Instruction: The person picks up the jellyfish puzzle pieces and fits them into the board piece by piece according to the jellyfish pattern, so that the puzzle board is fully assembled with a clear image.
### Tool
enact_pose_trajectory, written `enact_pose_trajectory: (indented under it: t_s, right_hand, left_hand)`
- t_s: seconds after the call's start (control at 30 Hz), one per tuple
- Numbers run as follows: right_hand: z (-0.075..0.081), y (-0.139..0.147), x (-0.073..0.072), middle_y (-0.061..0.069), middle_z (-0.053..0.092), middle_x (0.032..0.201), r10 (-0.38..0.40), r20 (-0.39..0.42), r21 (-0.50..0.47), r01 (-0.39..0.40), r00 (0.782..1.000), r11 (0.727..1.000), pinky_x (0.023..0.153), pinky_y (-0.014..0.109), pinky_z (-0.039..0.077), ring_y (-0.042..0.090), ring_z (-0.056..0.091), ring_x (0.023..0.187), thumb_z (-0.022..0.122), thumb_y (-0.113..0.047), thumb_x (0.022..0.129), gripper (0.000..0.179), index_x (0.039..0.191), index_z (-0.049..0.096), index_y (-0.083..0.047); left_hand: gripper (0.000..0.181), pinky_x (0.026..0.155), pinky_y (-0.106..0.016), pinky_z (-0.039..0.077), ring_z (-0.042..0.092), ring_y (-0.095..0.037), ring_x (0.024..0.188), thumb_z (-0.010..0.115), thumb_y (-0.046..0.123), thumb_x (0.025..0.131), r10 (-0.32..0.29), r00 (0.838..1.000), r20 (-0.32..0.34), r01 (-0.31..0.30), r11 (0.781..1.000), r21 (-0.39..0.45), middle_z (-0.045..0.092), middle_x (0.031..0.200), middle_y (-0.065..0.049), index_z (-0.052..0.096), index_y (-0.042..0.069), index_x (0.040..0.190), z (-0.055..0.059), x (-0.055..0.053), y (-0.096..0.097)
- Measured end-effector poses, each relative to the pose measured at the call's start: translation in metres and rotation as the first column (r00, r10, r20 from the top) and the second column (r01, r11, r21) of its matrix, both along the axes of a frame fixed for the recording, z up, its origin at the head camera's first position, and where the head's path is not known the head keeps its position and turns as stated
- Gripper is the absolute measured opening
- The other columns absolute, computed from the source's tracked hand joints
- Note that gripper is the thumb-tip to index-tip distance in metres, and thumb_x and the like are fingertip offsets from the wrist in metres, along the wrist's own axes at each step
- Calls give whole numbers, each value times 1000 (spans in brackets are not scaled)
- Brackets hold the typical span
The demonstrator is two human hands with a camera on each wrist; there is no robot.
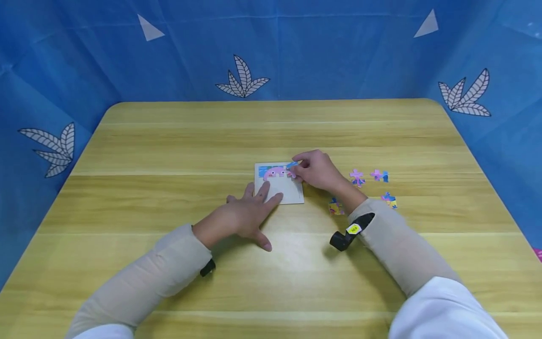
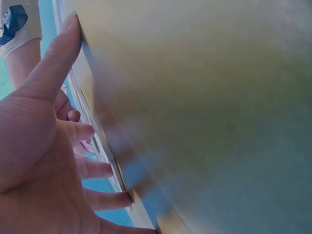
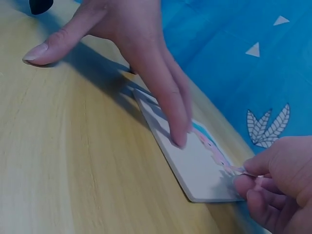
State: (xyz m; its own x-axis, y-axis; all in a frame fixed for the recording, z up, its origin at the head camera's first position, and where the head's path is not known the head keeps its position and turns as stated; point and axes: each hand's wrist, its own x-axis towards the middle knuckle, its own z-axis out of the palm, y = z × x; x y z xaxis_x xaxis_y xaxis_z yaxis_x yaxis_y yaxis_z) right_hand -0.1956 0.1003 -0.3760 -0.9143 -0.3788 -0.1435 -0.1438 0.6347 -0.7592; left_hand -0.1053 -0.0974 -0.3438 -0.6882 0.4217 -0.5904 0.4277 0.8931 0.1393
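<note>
A white puzzle board lies on the table, with joined puzzle pieces showing a pink figure on blue along its far edge. My left hand is spread with straight fingers, its fingertips resting at the board's near left part and its thumb out over the wood. At the board's far right corner, my right hand pinches a small puzzle piece between thumb and index finger, close over the row's right end. The fingers partly hide that piece. In the left wrist view the left fingertips reach the board's edge.
Loose puzzle pieces lie right of the board: pink ones beyond the right wrist, a pink and a blue one farther right, and yellow-blue ones nearer. Another yellow piece sits beside the right forearm. A blue curtain surrounds the table.
</note>
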Motion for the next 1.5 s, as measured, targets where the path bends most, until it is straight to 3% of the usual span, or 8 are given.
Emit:
enact_pose_trajectory:
  t_s: [0.47,0.93,1.17,1.5]
  right_hand:
    - [-4,-10,-1,9,69,80,-15,-33,50,16,999,999,53,26,44,15,62,57,61,-18,91,33,121,61,-4]
    - [4,-16,-7,7,65,77,-76,86,148,63,993,987,52,26,43,17,59,61,65,-23,89,50,133,47,-9]
    - [5,-15,-11,8,67,80,-83,161,135,62,983,989,55,26,48,17,62,64,66,-23,89,55,137,43,-9]
    - [4,-13,-11,7,66,77,-102,161,164,75,982,984,52,27,45,17,59,60,67,-26,88,57,137,42,-10]
  left_hand:
    - [120,93,-73,28,1,-45,142,71,68,64,1,1000,3,-1,1000,-6,-9,158,-13,1,29,153,1,-1,0]
    - [121,92,-73,29,1,-46,142,71,69,63,0,1000,-1,0,1000,-9,-9,158,-13,1,28,153,0,-1,-1]
    - [120,92,-73,29,1,-46,141,71,68,64,-4,1000,0,4,1000,-5,-9,158,-14,1,28,153,-1,-2,-1]
    - [120,92,-74,29,1,-46,141,72,68,63,-3,1000,4,3,1000,-5,-9,158,-13,2,28,153,-2,-1,0]
